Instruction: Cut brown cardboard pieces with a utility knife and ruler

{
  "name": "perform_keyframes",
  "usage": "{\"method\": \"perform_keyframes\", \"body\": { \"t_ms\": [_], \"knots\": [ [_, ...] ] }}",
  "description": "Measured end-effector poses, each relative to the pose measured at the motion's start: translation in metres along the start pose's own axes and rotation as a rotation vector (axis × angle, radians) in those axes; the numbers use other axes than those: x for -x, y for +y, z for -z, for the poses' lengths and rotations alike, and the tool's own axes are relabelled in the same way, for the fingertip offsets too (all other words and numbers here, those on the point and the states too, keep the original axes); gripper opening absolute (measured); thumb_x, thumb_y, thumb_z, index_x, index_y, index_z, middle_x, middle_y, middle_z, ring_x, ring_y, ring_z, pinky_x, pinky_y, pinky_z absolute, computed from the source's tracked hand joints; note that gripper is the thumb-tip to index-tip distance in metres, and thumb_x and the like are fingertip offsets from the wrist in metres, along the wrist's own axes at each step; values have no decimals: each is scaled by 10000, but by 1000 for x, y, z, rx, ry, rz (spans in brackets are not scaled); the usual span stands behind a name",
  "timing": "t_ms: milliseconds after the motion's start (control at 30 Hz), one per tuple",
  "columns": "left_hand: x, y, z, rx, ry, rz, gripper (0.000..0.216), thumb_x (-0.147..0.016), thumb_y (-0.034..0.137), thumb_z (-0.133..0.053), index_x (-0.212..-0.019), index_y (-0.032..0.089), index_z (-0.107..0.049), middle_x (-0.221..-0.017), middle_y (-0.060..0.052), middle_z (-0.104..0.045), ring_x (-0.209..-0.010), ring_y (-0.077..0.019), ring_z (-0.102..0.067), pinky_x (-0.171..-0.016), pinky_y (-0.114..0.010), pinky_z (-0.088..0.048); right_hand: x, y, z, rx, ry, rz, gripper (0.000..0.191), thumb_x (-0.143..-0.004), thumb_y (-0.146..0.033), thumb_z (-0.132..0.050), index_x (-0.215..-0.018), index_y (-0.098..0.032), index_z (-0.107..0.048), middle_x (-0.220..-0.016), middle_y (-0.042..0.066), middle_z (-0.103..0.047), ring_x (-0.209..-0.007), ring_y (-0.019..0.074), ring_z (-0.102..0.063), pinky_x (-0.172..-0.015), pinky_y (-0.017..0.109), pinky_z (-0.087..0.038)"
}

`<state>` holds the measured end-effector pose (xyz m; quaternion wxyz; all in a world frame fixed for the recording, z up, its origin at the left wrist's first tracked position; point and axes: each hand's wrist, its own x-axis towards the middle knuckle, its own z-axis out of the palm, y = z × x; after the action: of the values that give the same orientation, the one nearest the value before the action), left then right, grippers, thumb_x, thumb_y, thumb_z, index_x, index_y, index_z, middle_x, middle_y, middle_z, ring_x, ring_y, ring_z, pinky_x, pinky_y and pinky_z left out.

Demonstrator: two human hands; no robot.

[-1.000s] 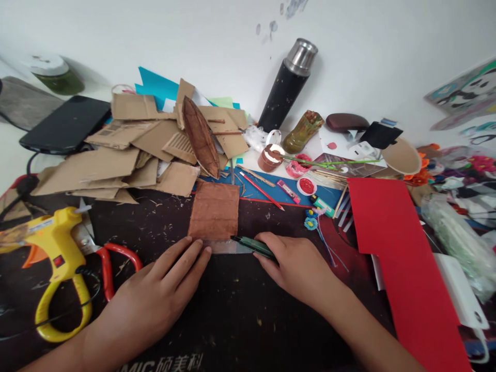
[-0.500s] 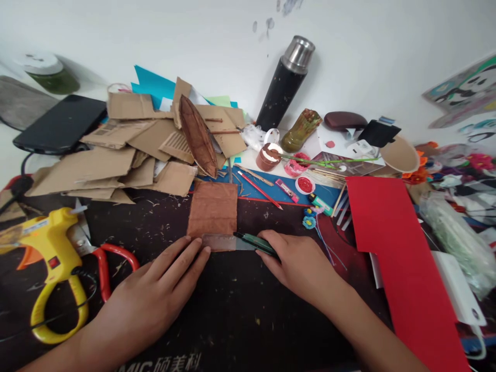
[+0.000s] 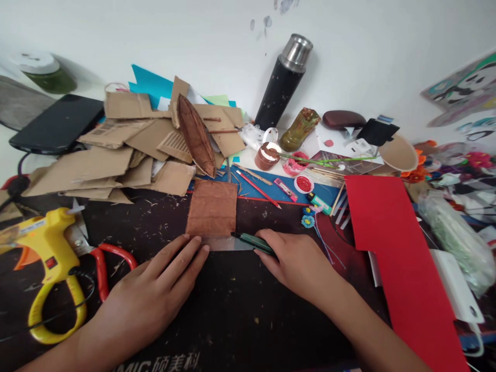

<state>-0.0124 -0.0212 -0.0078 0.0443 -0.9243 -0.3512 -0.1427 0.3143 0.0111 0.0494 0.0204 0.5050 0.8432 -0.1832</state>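
Here, centre frame | your left hand [image 3: 155,294], spread flat, pins the clear ruler [image 3: 222,243] on the brown cardboard square [image 3: 212,208] | your right hand [image 3: 298,263] pinches the green utility knife [image 3: 253,242] | press firmly, cutting tight against the clear ruler.

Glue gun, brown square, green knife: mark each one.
glue gun [image 3: 48,236]: head view, on its yellow body.
brown square [image 3: 212,214]: head view, on its middle.
green knife [image 3: 251,241]: head view, on the visible part of its handle.
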Motion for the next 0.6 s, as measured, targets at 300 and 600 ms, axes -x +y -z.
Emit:
{"method": "perform_keyframes", "body": {
  "t_ms": [300, 600],
  "knots": [
    [-2, 0, 3, -32, -8, -20, 533, -1035, 104, -464, -1550, 123, -603, -1565, -175, -685, -1465, -342, -621, -991, -433, -622, -2, 0, 1, 17, 12, -12, 146, -1100, -304, -622, -1211, -212, -641, -976, 53, -831, -821, 237, -799, -651, 323, -440],
    [-11, 0, 6, -67, 59, 12, 420, -1095, 178, -486, -1468, 137, -674, -1426, -144, -768, -1358, -301, -685, -987, -407, -599, -2, 2, -1, 22, 24, -2, 164, -1102, -307, -607, -1228, -209, -641, -988, 60, -838, -814, 242, -800, -656, 331, -448]
  ]
}}
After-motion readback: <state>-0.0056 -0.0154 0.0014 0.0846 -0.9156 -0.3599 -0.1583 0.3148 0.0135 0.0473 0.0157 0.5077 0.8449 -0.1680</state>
